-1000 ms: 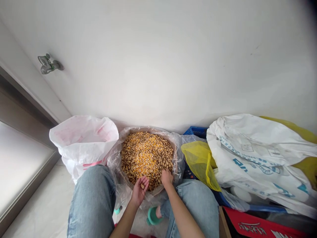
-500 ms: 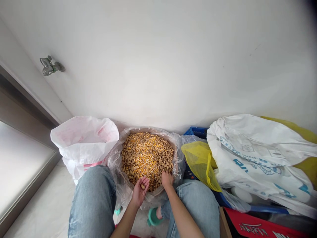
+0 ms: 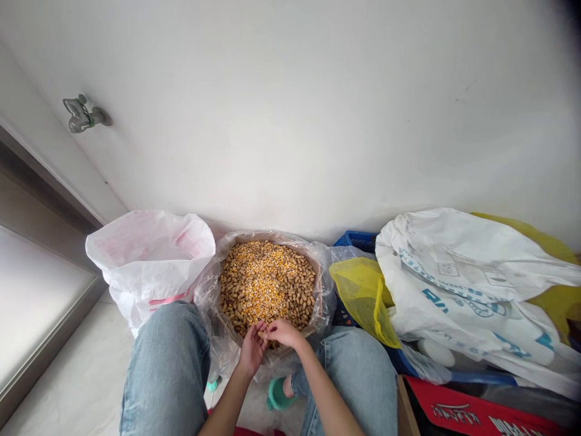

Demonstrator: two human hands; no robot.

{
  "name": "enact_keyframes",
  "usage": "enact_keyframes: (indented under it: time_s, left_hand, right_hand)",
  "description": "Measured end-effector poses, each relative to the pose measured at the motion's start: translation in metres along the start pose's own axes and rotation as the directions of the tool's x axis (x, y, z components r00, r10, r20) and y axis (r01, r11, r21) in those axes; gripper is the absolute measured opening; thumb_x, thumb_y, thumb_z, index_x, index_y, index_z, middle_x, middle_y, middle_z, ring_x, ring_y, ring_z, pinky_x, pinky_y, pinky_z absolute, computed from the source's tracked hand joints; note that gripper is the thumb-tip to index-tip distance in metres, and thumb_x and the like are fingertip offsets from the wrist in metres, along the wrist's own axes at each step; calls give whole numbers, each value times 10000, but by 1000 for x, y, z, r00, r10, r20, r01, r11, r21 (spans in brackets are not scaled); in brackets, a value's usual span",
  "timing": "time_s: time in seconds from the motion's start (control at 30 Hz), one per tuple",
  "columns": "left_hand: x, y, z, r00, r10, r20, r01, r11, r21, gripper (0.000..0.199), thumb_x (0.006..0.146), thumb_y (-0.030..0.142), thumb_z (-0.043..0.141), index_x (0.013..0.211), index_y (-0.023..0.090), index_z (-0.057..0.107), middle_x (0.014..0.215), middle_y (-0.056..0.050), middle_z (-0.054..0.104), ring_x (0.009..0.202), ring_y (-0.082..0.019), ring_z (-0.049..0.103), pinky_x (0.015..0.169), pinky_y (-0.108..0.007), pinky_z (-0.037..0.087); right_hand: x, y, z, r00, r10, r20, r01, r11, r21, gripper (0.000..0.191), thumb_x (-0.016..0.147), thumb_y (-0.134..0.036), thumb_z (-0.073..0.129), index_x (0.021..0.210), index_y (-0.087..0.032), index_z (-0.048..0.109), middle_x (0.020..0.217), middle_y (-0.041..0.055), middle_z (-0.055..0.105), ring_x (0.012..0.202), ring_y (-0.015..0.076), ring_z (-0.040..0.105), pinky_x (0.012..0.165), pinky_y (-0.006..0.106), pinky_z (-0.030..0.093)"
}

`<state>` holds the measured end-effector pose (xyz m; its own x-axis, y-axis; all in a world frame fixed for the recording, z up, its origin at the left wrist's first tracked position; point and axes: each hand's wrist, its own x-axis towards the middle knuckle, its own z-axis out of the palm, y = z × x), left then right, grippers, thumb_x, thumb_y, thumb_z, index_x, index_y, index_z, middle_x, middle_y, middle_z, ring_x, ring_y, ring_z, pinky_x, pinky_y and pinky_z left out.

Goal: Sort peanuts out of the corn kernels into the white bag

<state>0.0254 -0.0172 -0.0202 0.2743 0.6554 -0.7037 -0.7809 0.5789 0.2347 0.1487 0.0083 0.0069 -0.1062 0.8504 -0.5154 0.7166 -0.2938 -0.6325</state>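
Note:
Unshelled peanuts (image 3: 303, 284) and loose yellow corn kernels (image 3: 267, 290) fill a round container lined with a clear plastic bag (image 3: 325, 272). At its near rim, my left hand (image 3: 253, 348) is turned palm up with curled fingers, cupping a peanut (image 3: 262, 334). My right hand (image 3: 284, 333) meets it there, thumb and fingers pinched together over the left fingers. Whatever sits between the right fingertips is too small to make out for sure; it seems to be a peanut.
An open white woven sack (image 3: 157, 269) stands to the left. On the right are a yellow mesh bag (image 3: 363, 293), a blue crate (image 3: 356, 239), a large printed white sack (image 3: 463, 303) and a red box (image 3: 449, 406). A wall (image 3: 281, 121) rises behind, with a tap (image 3: 86, 114) on it.
My right hand has come up from the peanuts on the right side and moved left to my left hand. My left hand has stayed near the front rim, its fingers more curled.

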Motion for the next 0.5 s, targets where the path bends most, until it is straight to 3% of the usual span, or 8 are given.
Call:
enact_keyframes:
  time_s: [0.07,0.13,0.27,0.4,0.5]
  left_hand:
    - [-1,0,1,1000,-7,1,7,1000,6,186,818,194,422,766,125,588,721,-41,637,630,-94,598,544,-181,471]
    - [-2,0,4,1000,-21,-3,21,1000,6,193,819,182,421,731,115,580,688,-45,630,621,-90,600,558,-171,477]
    - [-5,2,8,998,-44,-38,44,999,3,202,823,179,414,703,110,561,639,-31,620,536,-65,582,479,-134,458]
    - [-10,7,9,995,-88,-45,88,996,4,193,823,200,418,717,112,553,632,-23,635,423,-47,540,365,-120,410]
    - [-12,12,7,986,-159,-45,158,987,-35,189,823,222,417,757,111,555,644,-33,656,355,-52,511,299,-130,378]
  right_hand:
    - [0,1,1,999,36,-3,-36,999,21,218,670,-346,556,597,-164,650,552,-12,618,537,118,544,510,198,365]
    - [4,7,-4,983,133,-127,-132,991,16,273,746,-350,457,703,-168,656,661,8,650,602,125,571,542,202,385]
    - [12,28,-18,897,287,-335,-316,948,-33,296,787,-228,366,959,-149,593,928,94,638,836,172,584,674,246,400]
    - [17,42,-16,849,370,-376,-430,899,-87,329,747,-178,416,1052,-174,541,1015,126,609,886,219,583,684,297,406]
    - [20,43,-10,847,379,-373,-446,888,-112,265,745,-196,428,966,-191,575,967,116,624,840,226,600,657,307,411]
